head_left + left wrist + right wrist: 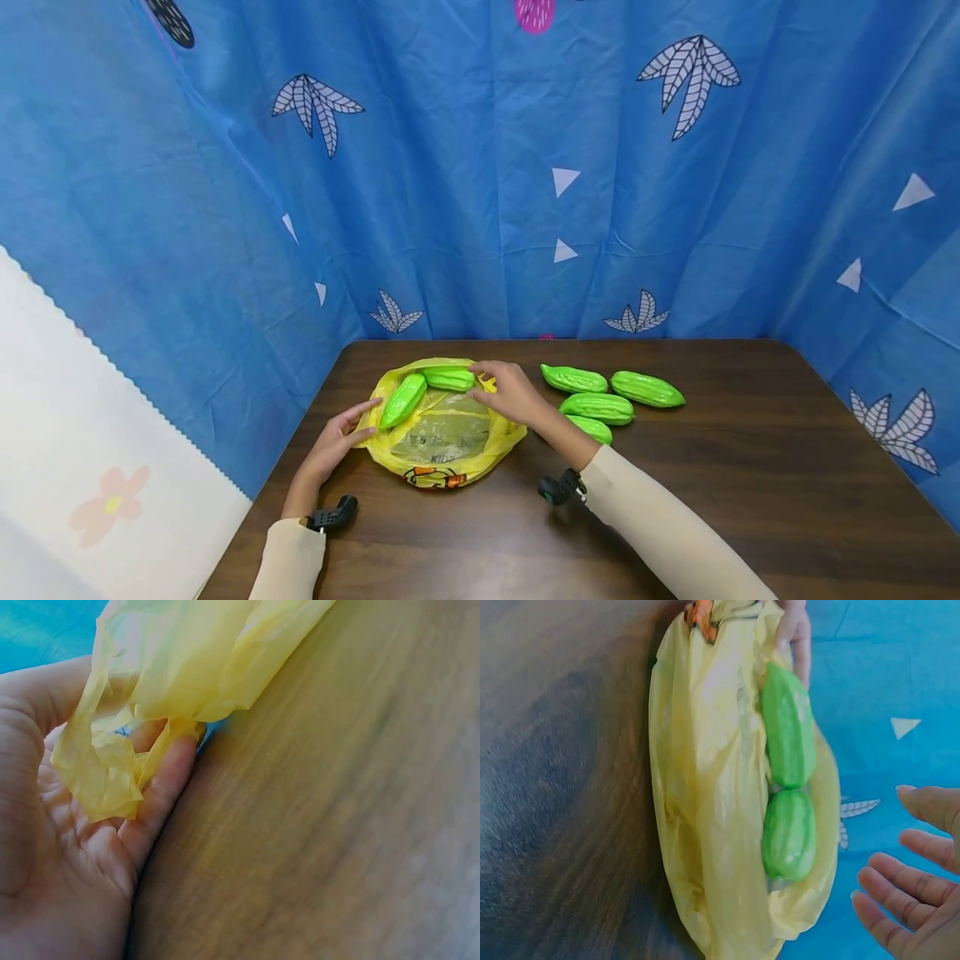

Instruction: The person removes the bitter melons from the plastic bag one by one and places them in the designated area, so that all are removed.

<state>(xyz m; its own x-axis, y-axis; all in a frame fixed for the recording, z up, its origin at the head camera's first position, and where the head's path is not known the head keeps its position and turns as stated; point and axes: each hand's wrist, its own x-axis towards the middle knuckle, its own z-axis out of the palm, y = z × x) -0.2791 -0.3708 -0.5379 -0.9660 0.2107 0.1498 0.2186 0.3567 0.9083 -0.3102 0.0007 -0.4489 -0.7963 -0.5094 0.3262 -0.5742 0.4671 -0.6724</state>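
A yellow plastic bag (468, 475) lies spread on the table, its mouth facing up. Two bright green bitter melons are in its mouth: one bitter melon (403, 401) leans at the left, another bitter melon (450, 378) lies toward the back. My left hand (334, 442) holds the bag's left rim; in the left wrist view a fold of yellow plastic (112, 776) lies between thumb and fingers. At the bag's right rim, my right hand (513, 393) is beside the back melon. The right wrist view shows its spread fingers (900, 889) apart from the melons.
Right of the bag lie several more bitter melons (597, 407) in a loose cluster, one partly behind my right forearm. They rest on a dark brown wooden table (750, 467). A blue patterned curtain (465, 208) hangs behind it, and a white cloth (90, 467) is at the left.
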